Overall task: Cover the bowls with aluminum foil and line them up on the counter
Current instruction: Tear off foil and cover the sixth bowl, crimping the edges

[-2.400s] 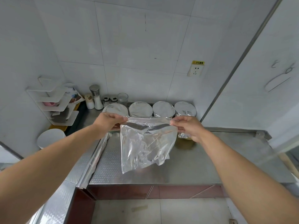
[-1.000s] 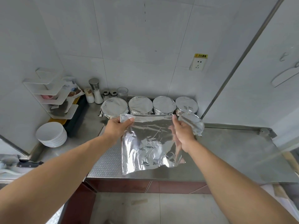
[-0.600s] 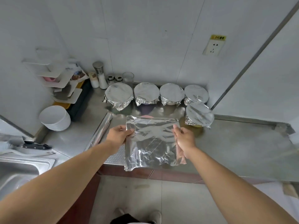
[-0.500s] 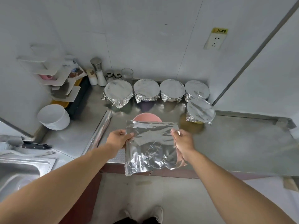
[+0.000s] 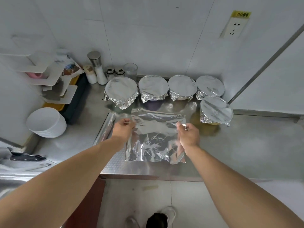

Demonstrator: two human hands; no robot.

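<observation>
A crinkled foil sheet (image 5: 156, 137) is stretched flat between my hands above the steel counter (image 5: 246, 145). My left hand (image 5: 123, 129) pinches its left edge and my right hand (image 5: 188, 134) pinches its right edge. The sheet hides whatever lies under it. Several foil-covered bowls (image 5: 120, 89) stand in a row along the back wall. One more covered bowl (image 5: 215, 111) stands in front of the row's right end. The foil roll (image 5: 107, 127) lies on the counter just left of my left hand.
A stack of white bowls (image 5: 46, 122) stands at the left. A white corner rack (image 5: 54, 83) and seasoning jars (image 5: 98, 71) sit at the back left. A knife (image 5: 26, 157) lies by the sink. The counter's front edge is right below the sheet.
The sheet went from hanging upright to lying spread low over the counter. The pink bowl seen half a second ago is now hidden beneath it. The view tilted further down.
</observation>
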